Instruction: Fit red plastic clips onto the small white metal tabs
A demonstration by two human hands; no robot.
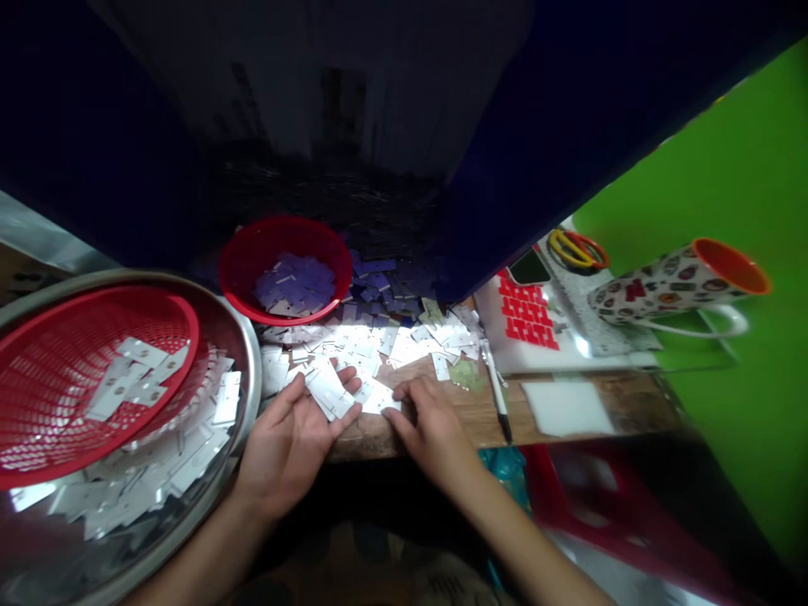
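Note:
My left hand is turned palm up near the front edge of the bench, its fingers curled around a few flat white metal plates. Thumb and fingers of my right hand pinch the right end of another small metal plate, close to the left fingertips. Beyond both hands, many similar loose plates lie spread under a bright strip of light. Small holes and dark marks show on some of them.
A red bowl of plates stands behind. At left, a red mesh basket with plates rests in a large metal basin holding more. To the right are a marker pen, a white pad, a phone and a patterned mug.

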